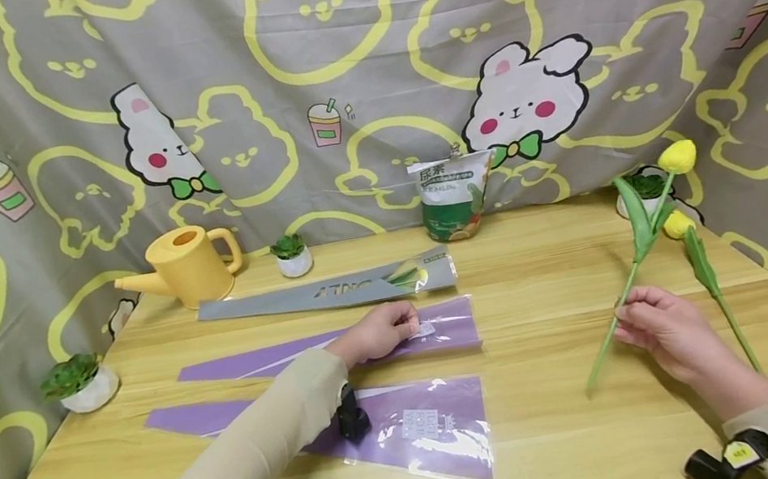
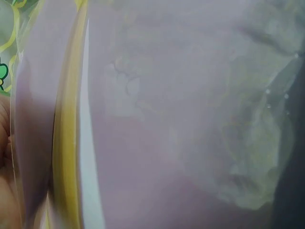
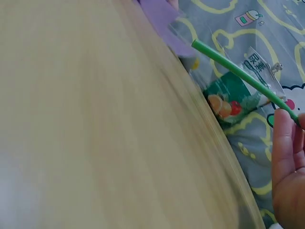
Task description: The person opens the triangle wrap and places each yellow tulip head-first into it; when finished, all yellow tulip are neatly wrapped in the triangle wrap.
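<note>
My left hand (image 1: 384, 331) pinches the upper purple flower sleeve (image 1: 451, 326) near its pale label. Clear and purple film fills most of the left wrist view, where only a strip of the left hand (image 2: 5, 162) shows. Between the thumb and fingers of my right hand (image 1: 669, 326) is the green stem of an artificial yellow tulip (image 1: 637, 216), tilted with its bloom up and to the right. In the right wrist view the cut end of the tulip's stem (image 3: 238, 71) points away from the right hand (image 3: 288, 167).
A second yellow tulip (image 1: 707, 280) lies right of my right hand. Another purple sleeve (image 1: 458, 450) lies below my left wrist, a grey sleeve (image 1: 275, 301) behind it. Farther back stand a yellow watering can (image 1: 193, 270), potted succulents (image 1: 293, 259) and a green-white bag (image 1: 454, 201).
</note>
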{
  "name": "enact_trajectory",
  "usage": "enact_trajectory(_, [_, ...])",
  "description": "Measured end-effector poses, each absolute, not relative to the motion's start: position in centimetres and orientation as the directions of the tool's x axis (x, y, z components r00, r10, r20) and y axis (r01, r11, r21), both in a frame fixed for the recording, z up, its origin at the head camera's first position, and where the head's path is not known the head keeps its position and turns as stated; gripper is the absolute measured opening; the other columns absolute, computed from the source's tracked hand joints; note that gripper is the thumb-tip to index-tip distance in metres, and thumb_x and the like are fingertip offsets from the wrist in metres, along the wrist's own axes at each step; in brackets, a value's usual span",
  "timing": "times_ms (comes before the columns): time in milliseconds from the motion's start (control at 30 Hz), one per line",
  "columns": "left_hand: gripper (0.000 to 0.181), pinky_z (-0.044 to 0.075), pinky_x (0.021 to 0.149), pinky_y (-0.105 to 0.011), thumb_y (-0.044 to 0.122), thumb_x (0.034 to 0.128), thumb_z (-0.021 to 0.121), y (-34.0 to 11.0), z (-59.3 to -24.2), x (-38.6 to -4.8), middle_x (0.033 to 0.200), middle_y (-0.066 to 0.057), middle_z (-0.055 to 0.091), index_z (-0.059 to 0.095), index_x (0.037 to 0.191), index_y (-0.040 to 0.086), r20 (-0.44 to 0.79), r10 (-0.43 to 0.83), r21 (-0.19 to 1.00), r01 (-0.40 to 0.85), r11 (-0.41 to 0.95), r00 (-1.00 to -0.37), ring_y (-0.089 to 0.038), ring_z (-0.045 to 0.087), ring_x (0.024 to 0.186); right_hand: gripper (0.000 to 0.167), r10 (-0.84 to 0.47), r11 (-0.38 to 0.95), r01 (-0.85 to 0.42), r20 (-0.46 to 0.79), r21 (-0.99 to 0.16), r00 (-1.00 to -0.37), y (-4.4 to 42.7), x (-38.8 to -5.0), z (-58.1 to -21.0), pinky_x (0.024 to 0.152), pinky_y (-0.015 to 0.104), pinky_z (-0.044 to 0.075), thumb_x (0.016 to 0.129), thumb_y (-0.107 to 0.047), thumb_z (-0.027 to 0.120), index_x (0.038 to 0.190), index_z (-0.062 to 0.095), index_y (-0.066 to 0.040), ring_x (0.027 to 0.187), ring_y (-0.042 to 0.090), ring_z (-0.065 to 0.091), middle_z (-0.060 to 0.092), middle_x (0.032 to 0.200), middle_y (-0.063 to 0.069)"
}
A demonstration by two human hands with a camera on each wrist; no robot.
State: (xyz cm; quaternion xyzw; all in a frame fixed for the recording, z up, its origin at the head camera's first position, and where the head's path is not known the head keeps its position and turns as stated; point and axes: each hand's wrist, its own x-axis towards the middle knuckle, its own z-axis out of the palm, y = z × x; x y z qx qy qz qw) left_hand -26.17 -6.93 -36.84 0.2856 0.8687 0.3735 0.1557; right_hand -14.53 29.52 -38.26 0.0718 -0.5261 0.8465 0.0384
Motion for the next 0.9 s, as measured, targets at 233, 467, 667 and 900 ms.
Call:
enact_trajectory(233, [0.013, 0.037, 0.063, -0.024, 0.010, 0.0918, 0.055, -7.0, -37.3, -26.6, 0.069, 0.003, 0.046, 0.051, 0.079, 0.009, -0.047, 0.618, 0.743, 0.386, 0.547, -0.785, -0.011, 0.043, 0.064, 0.031, 0.060, -0.511, -0.160, 0.150, -0.845, -0.987, 27.6, -15.5, -38.0, 0.063, 0.023, 0.054, 0.087, 0.016, 0.040, 0.079, 0.060, -0.006, 0.067, 0.010, 0.062, 0.061, 0.076, 0.003])
enact_trajectory(467, [0.013, 0.038, 0.064, -0.024, 0.011, 0.0923, 0.054, -7.2, -37.4, -26.5, 0.069, 0.003, 0.046, 0.050, 0.080, 0.010, -0.047, 0.618, 0.732, 0.394, 0.556, -0.785, -0.011, 0.044, 0.065, 0.028, 0.130, -0.550, -0.129, 0.068, -0.825, -0.989, 25.9, -16.7, -37.6, 0.064, 0.023, 0.054, 0.087, 0.013, 0.040, 0.077, 0.056, -0.008, 0.065, 0.011, 0.060, 0.056, 0.075, 0.001])
enact_trajectory(667, [0.014, 0.037, 0.063, -0.025, 0.012, 0.0932, 0.053, -7.0, -37.2, -26.5, 0.069, 0.003, 0.045, 0.049, 0.079, 0.011, -0.052, 0.612, 0.723, 0.393, 0.568, -0.789, -0.011, 0.044, 0.064, 0.024, 0.185, -0.561, -0.113, 0.008, -0.820, -0.983, 24.2, -17.8, -37.3, 0.065, 0.024, 0.054, 0.088, 0.010, 0.042, 0.078, 0.048, -0.011, 0.064, 0.011, 0.059, 0.052, 0.072, 0.001])
enact_trajectory(900, [0.015, 0.037, 0.062, -0.024, 0.012, 0.0936, 0.052, -7.1, -37.3, -26.4, 0.068, 0.003, 0.044, 0.048, 0.079, 0.010, -0.055, 0.613, 0.732, 0.386, 0.561, -0.788, -0.011, 0.043, 0.063, 0.023, 0.281, -0.543, -0.041, -0.135, -0.839, -0.950, 21.8, -18.8, -37.2, 0.067, 0.024, 0.054, 0.086, 0.011, 0.041, 0.081, 0.045, -0.011, 0.061, 0.010, 0.057, 0.050, 0.068, 0.001])
